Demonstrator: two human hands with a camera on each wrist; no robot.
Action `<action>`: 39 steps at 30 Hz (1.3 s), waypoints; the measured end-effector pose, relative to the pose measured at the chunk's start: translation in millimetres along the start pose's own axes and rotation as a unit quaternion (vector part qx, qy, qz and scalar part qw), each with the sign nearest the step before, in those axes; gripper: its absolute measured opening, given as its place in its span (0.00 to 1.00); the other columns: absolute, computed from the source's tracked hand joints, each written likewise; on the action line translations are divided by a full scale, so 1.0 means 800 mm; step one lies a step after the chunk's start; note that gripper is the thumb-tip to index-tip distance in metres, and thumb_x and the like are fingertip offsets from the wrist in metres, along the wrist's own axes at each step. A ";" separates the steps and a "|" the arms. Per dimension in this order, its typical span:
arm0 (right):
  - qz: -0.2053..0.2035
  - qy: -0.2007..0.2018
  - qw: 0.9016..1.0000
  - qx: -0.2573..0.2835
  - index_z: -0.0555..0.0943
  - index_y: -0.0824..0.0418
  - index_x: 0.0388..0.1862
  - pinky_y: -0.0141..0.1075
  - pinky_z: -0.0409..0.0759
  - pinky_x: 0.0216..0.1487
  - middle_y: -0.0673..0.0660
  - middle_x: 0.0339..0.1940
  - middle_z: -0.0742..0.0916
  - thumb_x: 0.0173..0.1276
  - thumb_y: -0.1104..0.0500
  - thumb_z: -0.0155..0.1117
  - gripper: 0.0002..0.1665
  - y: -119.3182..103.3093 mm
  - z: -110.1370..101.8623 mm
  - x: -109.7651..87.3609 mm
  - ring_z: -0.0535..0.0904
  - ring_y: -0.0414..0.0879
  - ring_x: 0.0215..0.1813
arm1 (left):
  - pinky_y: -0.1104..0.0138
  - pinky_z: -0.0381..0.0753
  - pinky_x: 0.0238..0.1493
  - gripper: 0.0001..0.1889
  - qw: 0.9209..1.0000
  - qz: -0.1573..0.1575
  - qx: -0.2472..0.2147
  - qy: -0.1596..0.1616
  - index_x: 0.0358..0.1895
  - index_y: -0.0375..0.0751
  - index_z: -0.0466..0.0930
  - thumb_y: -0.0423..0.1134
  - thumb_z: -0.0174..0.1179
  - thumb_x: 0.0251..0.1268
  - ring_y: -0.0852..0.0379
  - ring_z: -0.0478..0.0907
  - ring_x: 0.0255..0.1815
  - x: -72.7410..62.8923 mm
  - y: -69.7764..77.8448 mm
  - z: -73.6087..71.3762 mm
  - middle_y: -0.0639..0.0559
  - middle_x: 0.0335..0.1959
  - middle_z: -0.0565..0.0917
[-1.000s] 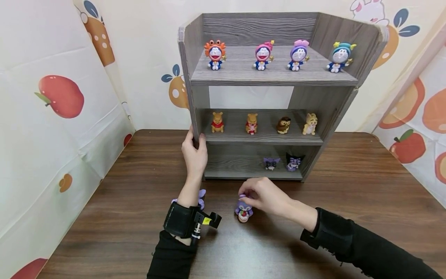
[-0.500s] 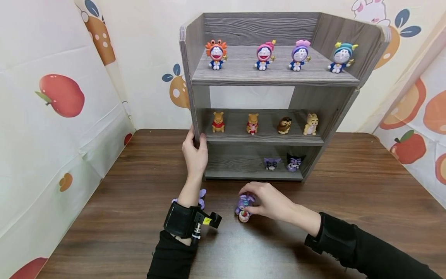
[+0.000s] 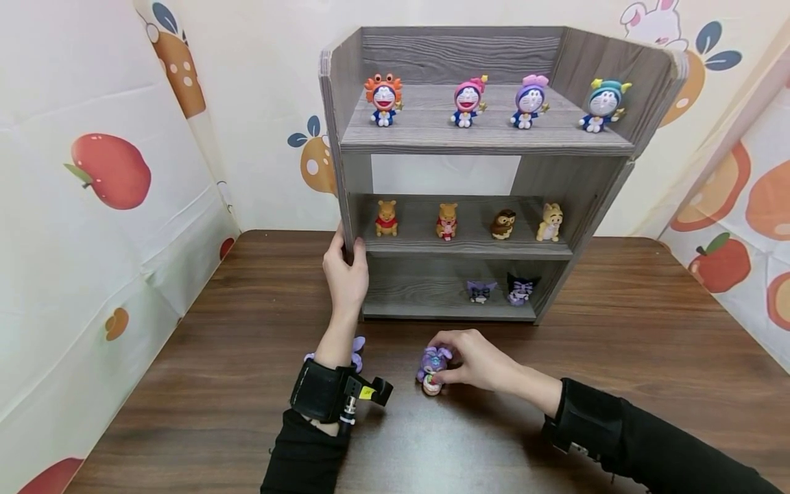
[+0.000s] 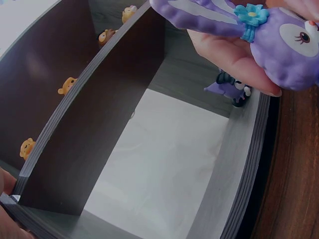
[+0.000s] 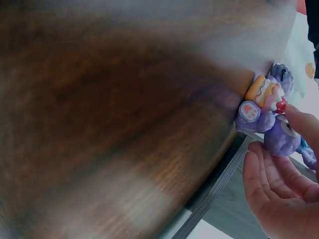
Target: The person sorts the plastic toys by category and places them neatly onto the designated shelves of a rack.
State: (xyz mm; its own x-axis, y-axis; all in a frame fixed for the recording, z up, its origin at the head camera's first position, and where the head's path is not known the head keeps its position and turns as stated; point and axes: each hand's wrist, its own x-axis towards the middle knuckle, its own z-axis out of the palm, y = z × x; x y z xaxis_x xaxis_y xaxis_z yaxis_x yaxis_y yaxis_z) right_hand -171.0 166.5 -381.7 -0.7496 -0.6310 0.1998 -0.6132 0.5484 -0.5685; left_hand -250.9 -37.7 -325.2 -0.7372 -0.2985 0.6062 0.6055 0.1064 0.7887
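Observation:
My left hand (image 3: 347,278) grips the left side panel of a grey wooden display shelf (image 3: 469,147), thumb on the inner side. My right hand (image 3: 474,360) holds a purple rabbit figurine (image 3: 434,360) in front of the shelf, thumb across its front and fingers around its far side. In the left wrist view, the rabbit (image 4: 284,47) shows long ears and a blue flower. A small cake with a red top (image 5: 264,92) sits at its front in the right wrist view. Another purple figurine (image 3: 358,353) is mostly hidden behind my left wrist.
Several blue figurines in coloured hats, including a crab-hat one (image 3: 384,101), stand on the top shelf. Bears (image 3: 386,218), an owl (image 3: 503,224) and a yellow figurine (image 3: 549,221) occupy the middle one. Two purple-and-black figurines (image 3: 521,289) stand at the bottom right. A brown table (image 3: 247,412) lies beneath.
My right hand has shifted from over the rabbit's head to its side, uncovering the ears, with the thumb lower on its front. My left hand has stayed on the shelf panel.

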 end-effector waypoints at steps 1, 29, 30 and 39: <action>0.005 -0.002 1.000 0.008 0.77 0.59 0.38 0.30 0.75 0.31 0.45 0.29 0.81 0.49 0.57 0.70 0.17 0.001 0.000 0.000 0.75 0.34 0.31 | 0.60 0.69 0.50 0.22 1.000 -0.002 0.003 -0.002 0.58 0.30 0.67 0.24 0.46 0.57 0.53 0.70 0.53 0.000 0.000 0.000 0.38 0.53 0.74; 0.007 0.012 1.000 -0.026 0.78 0.59 0.39 0.31 0.74 0.34 0.47 0.32 0.82 0.50 0.55 0.70 0.17 0.013 -0.037 0.032 0.76 0.36 0.33 | 0.60 0.69 0.51 0.22 1.000 -0.012 0.004 0.000 0.58 0.30 0.67 0.23 0.46 0.58 0.53 0.70 0.53 0.001 -0.002 0.000 0.38 0.53 0.73; 0.009 0.016 0.999 -0.030 0.79 0.59 0.39 0.32 0.74 0.33 0.47 0.32 0.82 0.49 0.55 0.70 0.18 0.014 -0.040 0.035 0.76 0.37 0.33 | 0.59 0.69 0.51 0.22 1.000 -0.012 0.001 0.000 0.58 0.29 0.67 0.22 0.46 0.58 0.51 0.70 0.53 0.001 -0.002 0.001 0.38 0.53 0.73; 0.028 0.047 0.996 -0.065 0.79 0.63 0.39 0.35 0.74 0.33 0.51 0.32 0.83 0.48 0.57 0.71 0.19 0.026 -0.060 0.055 0.75 0.40 0.32 | 0.59 0.68 0.52 0.22 1.000 -0.012 0.000 -0.004 0.58 0.27 0.66 0.22 0.46 0.58 0.51 0.69 0.54 0.001 -0.002 0.001 0.37 0.54 0.72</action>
State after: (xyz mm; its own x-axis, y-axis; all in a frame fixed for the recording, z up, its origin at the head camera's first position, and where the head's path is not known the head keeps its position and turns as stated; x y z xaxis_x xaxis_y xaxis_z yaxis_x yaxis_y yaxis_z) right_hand -228.9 176.5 -346.5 -0.8001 -0.5462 0.2482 -0.5921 0.6523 -0.4732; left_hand -252.4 -37.7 -325.6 -0.7535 -0.2943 0.5880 0.5876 0.0999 0.8030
